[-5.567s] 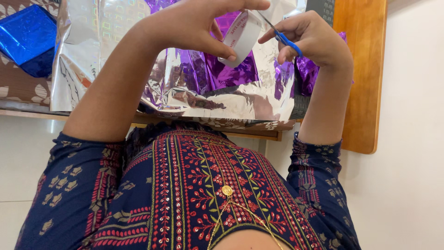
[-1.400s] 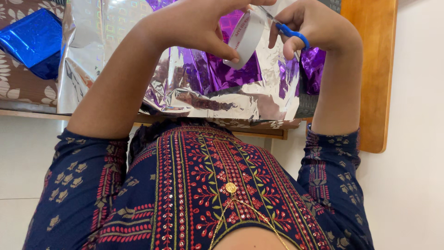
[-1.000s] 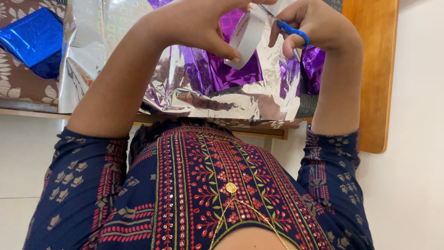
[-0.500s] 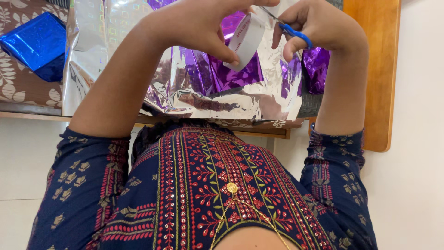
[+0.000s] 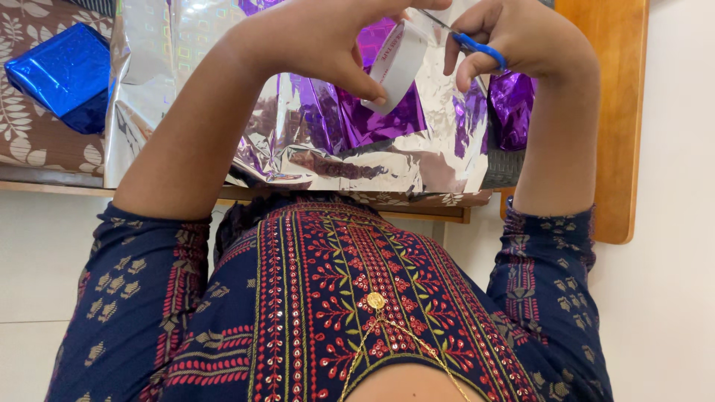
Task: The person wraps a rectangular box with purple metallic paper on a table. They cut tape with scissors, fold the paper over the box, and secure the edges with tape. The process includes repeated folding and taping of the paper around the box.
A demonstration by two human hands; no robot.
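My left hand (image 5: 328, 37) holds a white roll of tape (image 5: 397, 65) up near the top of the view, thumb and fingers pinched around its rim. My right hand (image 5: 521, 37) grips a pair of blue-handled scissors (image 5: 477, 49), whose blades point toward the top of the roll. Both hands hover above a crinkled sheet of silver and purple foil wrapping paper (image 5: 350, 141) that lies on the table in front of me.
A blue foil-wrapped package (image 5: 59, 74) rests at the left on a brown leaf-patterned tablecloth (image 5: 30, 141). A wooden board (image 5: 614, 126) stands at the right beside a pale wall. My dark embroidered dress fills the lower half of the view.
Both hands keep the same hold on the tape and scissors. The view has shifted slightly, so everything sits a little further right.
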